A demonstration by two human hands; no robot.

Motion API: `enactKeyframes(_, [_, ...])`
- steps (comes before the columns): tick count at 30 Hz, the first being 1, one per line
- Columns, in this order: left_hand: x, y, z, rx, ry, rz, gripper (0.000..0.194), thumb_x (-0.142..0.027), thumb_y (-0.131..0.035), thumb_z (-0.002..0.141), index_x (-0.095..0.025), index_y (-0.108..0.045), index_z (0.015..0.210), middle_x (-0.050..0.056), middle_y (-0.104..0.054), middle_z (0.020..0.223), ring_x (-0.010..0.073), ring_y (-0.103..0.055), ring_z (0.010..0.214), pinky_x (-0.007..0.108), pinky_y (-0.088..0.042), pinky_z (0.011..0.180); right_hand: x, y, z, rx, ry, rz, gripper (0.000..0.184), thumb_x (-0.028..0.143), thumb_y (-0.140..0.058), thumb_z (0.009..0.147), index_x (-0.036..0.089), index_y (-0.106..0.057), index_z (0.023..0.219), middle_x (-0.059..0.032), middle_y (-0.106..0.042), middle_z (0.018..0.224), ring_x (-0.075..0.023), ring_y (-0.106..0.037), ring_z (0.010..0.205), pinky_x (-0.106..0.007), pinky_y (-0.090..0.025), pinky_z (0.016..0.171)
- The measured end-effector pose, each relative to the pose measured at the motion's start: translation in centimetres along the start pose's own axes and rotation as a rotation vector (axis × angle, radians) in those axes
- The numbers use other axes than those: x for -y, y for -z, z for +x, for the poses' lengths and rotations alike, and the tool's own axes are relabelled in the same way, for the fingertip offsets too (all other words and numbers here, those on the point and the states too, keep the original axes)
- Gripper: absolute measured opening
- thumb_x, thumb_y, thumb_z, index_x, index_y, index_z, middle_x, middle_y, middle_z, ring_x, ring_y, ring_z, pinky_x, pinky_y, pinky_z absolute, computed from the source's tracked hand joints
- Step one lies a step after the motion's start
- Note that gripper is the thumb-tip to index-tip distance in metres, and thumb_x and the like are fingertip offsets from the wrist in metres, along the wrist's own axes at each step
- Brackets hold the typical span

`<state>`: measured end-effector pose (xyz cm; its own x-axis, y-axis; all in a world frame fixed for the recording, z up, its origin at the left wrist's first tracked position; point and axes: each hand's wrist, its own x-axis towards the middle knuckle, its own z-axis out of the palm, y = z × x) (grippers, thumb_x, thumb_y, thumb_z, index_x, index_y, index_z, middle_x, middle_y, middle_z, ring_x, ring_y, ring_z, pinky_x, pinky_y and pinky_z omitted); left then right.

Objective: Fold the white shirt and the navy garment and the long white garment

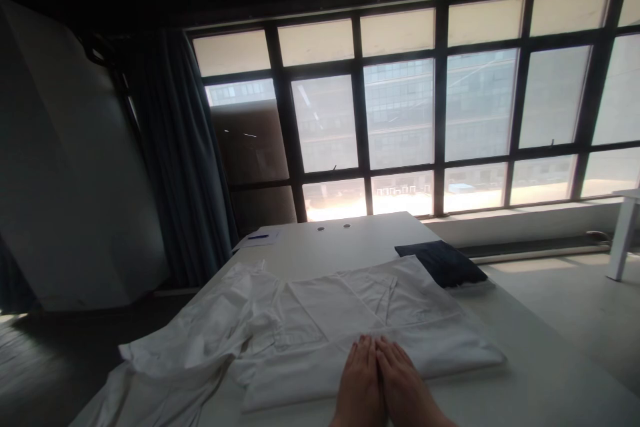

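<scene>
A white garment [320, 303] that looks like a lab coat lies spread across the table, with pocket seams showing on its upper side. Its near side [295, 380] is folded over into a long strip. On that strip rest my left hand [359, 377] and my right hand [401, 377], side by side and touching, palms down with fingers stretched out. Neither grips the cloth. To the left, the garment's upper part and sleeves [200, 333] lie rumpled, partly over the table's left edge.
Folded dark cloth [443, 263] lies on the white table [300, 250] at the right. A pen [259, 237] rests on paper at the far left corner. Beyond stand a dark curtain [185, 160] and large windows [400, 113]. Another table's leg [624, 240] shows at right.
</scene>
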<state>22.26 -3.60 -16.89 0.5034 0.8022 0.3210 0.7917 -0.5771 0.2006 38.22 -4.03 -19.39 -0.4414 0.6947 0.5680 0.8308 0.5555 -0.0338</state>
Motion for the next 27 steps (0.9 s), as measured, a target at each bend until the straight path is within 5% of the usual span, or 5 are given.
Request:
enactKeyframes(4, [0.7,1.5,-0.2,0.149,0.096,-0.078,0.061,-0.038,-0.039,0.101,-0.018,-0.036,0.158,0.007,-0.031,0.164,0.0261,-0.029,0.153,0.045,-0.023,0.129,-1.1,-1.1,-0.2,0.158,-0.114,0.034,0.063,0.023,-0.049,0.093,0.022,-0.041,0.155,-0.0068,-0.041,0.159,-0.0284,-0.039,0.146,-0.048,-0.028,0.122])
enactKeyframes(9, [3.8,4.2,-1.9,0.244,0.125,-0.057,0.074,-0.063,-0.032,0.101,-0.023,-0.021,0.161,0.004,-0.015,0.168,0.0295,-0.014,0.156,0.052,-0.016,0.129,-4.4,1.0,-1.3,0.316,-0.310,0.088,0.071,0.061,-0.038,0.100,0.020,-0.036,0.158,-0.0099,-0.028,0.163,-0.0342,-0.028,0.151,-0.059,-0.016,0.125])
enactKeyframes(20, [12.9,7.6,-6.1,0.238,0.272,0.159,0.083,-0.071,-0.026,0.099,-0.015,-0.023,0.160,0.008,-0.017,0.166,0.0307,-0.018,0.155,0.051,-0.021,0.128,-16.9,5.0,-6.2,0.392,-0.497,-0.042,0.073,0.068,-0.037,0.096,0.025,-0.042,0.155,-0.0063,-0.031,0.163,-0.0312,-0.025,0.153,-0.055,-0.021,0.125])
enactKeyframes(27, [15.8,9.7,-7.9,0.245,0.347,0.233,0.081,-0.069,-0.025,0.099,-0.015,-0.026,0.159,0.005,-0.018,0.166,0.0298,-0.017,0.155,0.050,-0.020,0.128,-18.4,5.9,-7.3,0.432,-0.556,-0.089,0.079,0.068,-0.034,0.096,0.018,-0.039,0.156,-0.0102,-0.028,0.164,-0.0307,-0.023,0.153,-0.055,-0.021,0.125])
